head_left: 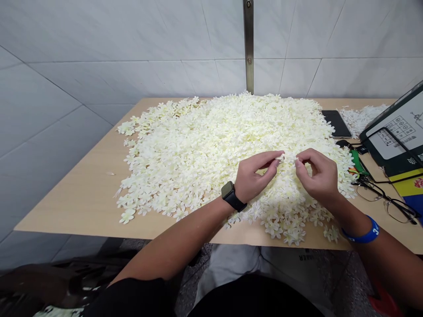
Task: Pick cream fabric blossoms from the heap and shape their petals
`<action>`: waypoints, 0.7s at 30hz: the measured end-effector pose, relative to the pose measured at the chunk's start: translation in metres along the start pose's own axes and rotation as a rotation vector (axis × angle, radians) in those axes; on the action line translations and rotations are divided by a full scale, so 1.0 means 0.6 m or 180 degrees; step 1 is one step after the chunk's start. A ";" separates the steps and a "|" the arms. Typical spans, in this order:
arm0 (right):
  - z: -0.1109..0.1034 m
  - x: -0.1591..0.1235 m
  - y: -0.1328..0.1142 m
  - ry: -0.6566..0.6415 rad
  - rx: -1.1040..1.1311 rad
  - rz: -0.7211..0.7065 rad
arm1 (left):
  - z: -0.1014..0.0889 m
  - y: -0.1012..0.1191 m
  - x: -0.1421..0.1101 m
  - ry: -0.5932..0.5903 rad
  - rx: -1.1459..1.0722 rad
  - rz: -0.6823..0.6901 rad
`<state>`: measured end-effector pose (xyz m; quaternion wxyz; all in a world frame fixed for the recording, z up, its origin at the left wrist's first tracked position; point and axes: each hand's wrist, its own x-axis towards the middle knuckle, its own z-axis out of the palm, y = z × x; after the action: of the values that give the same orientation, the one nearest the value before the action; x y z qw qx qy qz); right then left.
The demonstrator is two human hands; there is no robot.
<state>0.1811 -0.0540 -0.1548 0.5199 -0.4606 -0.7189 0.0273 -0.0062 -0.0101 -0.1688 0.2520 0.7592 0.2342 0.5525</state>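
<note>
Two hands meet just above the flower heap (228, 141) on the tabletop (82, 198): left hand (253, 176) fingers pinch a small white flower (280, 157), right hand (317, 174) fingertips, pinched nearly closed, just beside it.

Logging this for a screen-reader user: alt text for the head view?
Two hands, the left hand and right hand, pinch a small white flower between their fingertips above a big pile of white fabric flowers on a wooden table. Eyeglasses, a phone and a clipboard lie at the right.
</note>
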 end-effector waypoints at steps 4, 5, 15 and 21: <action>-0.003 0.004 0.007 -0.0047 -0.0275 0.0209 | -0.002 0.001 0.002 0.0017 -0.0084 -0.0089; -0.003 0.005 0.007 -0.0040 -0.0249 0.0210 | -0.002 0.002 0.002 0.0007 -0.0094 -0.0065; 0.009 -0.002 -0.007 0.0142 0.0494 -0.0026 | 0.001 0.001 0.000 -0.0246 -0.0331 0.0096; 0.006 -0.004 -0.008 0.0163 0.0514 0.0084 | 0.000 -0.005 0.002 -0.0259 -0.0253 0.0185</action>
<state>0.1752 -0.0567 -0.1558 0.5731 -0.4272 -0.6947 0.0803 -0.0059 -0.0069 -0.1697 0.2752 0.7769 0.1795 0.5372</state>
